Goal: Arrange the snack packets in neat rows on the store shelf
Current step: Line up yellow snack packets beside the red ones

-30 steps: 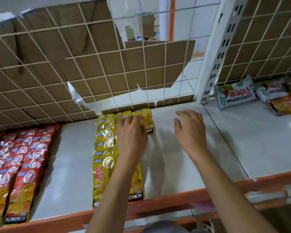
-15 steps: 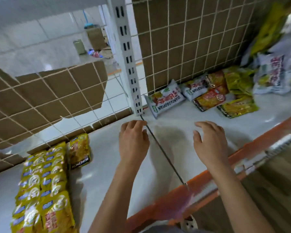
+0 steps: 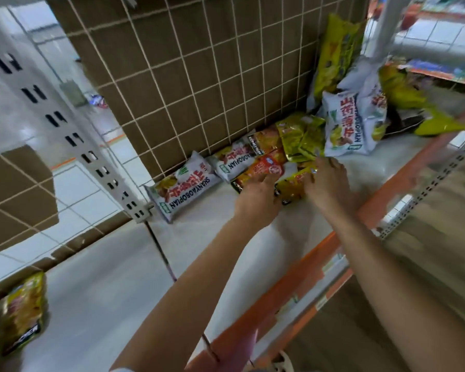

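Both hands have shifted right, onto the loose pile at centre-right of frame. Left hand, fingers near-straight, touches orange packet. Right hand lies over yellow packet; grip n/k, blurred. Step: fetching stock. Next: firm pinch reqd, then carry to yellow row, lower left.

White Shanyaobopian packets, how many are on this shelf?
4. One packet lies beside the white upright, a second packet just right of it against the grid back, a third packet and, behind it, a fourth packet lean in the right-hand pile. More may be hidden there.
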